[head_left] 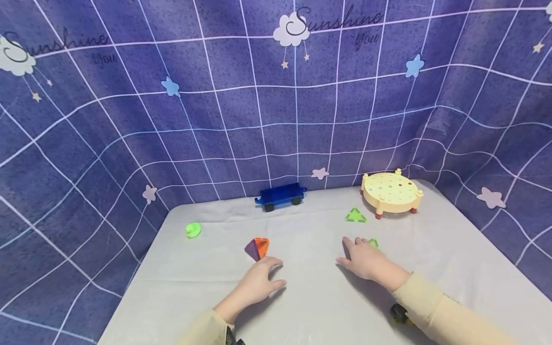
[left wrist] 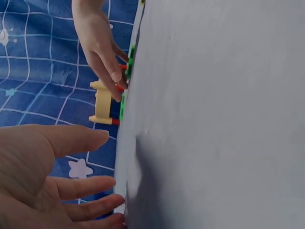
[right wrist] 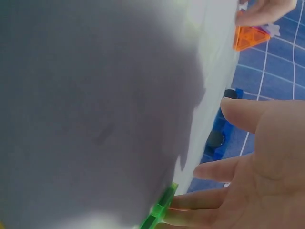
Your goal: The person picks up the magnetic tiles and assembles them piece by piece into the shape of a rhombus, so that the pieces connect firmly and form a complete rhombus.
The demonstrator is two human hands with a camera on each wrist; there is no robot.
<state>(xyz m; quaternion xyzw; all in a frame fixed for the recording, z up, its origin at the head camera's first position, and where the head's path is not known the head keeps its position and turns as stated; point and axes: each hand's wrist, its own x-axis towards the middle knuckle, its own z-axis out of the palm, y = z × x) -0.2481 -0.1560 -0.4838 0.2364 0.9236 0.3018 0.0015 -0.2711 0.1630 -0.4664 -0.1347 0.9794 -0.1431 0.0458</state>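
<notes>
Sitting near the centre of the head view, the orange and purple shape (head_left: 262,246) looks already joined. The left hand (head_left: 258,282) is just beside it, thumb spread from the extended fingers, pinching nothing. Right of centre, the green triangle (head_left: 355,216) lies unattached on the table (head_left: 185,282). A second green piece (head_left: 374,243) shows partly behind the right hand (head_left: 366,261), whose fingers are spread; I cannot tell whether they touch it.

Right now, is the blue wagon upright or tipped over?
Upright: in the head view, the blue wagon has its black wheels underneath, resting on the gray cloth.
</notes>
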